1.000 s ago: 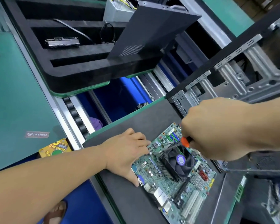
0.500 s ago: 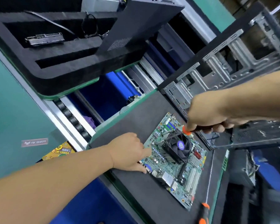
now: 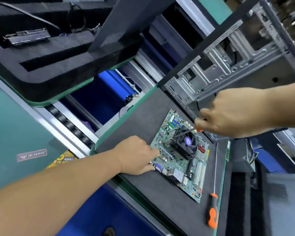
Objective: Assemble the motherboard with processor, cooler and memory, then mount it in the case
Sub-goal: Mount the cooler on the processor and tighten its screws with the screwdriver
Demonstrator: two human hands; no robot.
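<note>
A green motherboard [image 3: 175, 160] lies flat on the dark mat [image 3: 136, 123]. A black cooler [image 3: 185, 145] with a fan sits on its middle. My left hand [image 3: 136, 155] rests on the board's left edge, fingers curled loosely against it. My right hand [image 3: 228, 113] grips a screwdriver [image 3: 187, 132] with an orange collar; its thin shaft slants down to the cooler's far-left corner. The open metal computer case [image 3: 216, 65] lies just behind the board at the upper right. A green memory stick [image 3: 227, 151] lies at the mat's right edge.
A second orange-and-black screwdriver [image 3: 212, 210] lies on the mat, right of the board. A black foam tray [image 3: 46, 53] holding a drive and cables sits at upper left beyond a roller conveyor [image 3: 71, 126]. A black power supply [image 3: 243, 154] stands at right.
The view has pulled back and tilted, bringing the spare screwdriver into sight. My right hand has shifted up and to the right, exposing the screwdriver shaft at the cooler. My left hand stays on the board.
</note>
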